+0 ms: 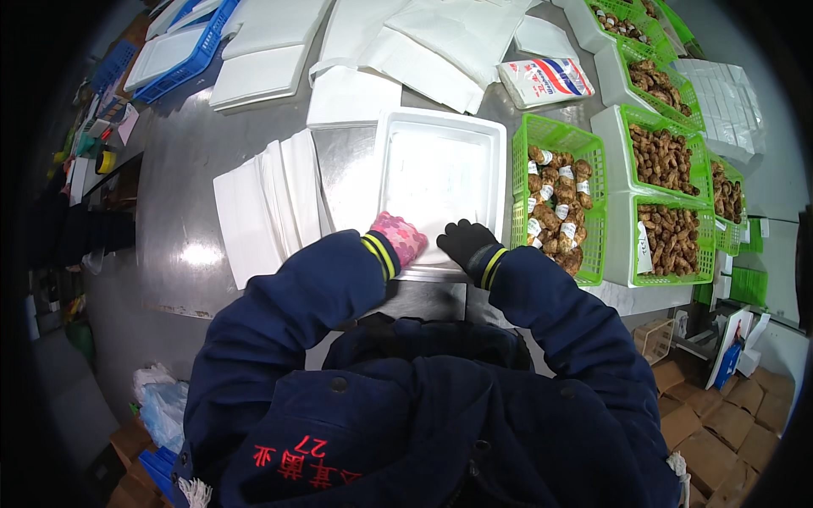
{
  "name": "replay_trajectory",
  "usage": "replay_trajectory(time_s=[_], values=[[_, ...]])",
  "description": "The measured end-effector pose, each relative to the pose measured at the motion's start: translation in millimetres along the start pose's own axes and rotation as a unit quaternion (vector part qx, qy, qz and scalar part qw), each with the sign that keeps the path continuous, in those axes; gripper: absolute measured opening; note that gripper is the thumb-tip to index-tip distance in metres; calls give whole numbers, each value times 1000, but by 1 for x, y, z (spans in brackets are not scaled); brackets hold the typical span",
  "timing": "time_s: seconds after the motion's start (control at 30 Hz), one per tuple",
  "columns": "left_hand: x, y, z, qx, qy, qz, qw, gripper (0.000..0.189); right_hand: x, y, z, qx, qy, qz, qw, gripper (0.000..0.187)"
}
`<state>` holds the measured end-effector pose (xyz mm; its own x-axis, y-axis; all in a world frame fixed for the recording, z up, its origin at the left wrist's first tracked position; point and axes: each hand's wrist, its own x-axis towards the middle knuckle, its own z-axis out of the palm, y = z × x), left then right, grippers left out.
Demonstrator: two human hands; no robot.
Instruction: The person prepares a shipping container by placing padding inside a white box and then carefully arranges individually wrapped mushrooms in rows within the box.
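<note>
A white foam box [443, 116] lies in front of me on the steel table, with white lining that looks like paper [434, 170] across its bottom. My left hand [400, 237], in a pink floral glove, reaches into the box's near left part. Across from it, my right hand [469, 244], in a black glove, is at the near right part with its fingers curled. Both hands are at the lining's near end; whether either one pinches it is hidden. Just right of the box, a green plastic basket [597, 190] holds mushrooms [562, 190] with white paper bands.
Folded white sheets [270, 206] lie to the left on the steel table [181, 184]. More white sheets [438, 38] and a printed plastic pack [546, 81] are beyond the box. Green baskets of mushrooms [667, 159] stand on white foam boxes at right. A blue crate [206, 47] sits far left.
</note>
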<state>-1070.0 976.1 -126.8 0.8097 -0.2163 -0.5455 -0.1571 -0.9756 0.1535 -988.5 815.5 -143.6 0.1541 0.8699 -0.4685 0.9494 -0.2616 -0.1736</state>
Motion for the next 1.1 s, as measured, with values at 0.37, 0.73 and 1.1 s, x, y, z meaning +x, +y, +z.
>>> replay_trajectory(time_s=[0.37,0.73,1.1], values=[[16,-3,4,-42,130,-59,989,16,23,8,4,147,-83,88,982,39],[17,2,10,47,60,-91,993,30,23,-1,4,130,-73,133,980,35],[-87,10,-10,-270,232,110,928,20,43,-8,0,106,132,125,978,45]])
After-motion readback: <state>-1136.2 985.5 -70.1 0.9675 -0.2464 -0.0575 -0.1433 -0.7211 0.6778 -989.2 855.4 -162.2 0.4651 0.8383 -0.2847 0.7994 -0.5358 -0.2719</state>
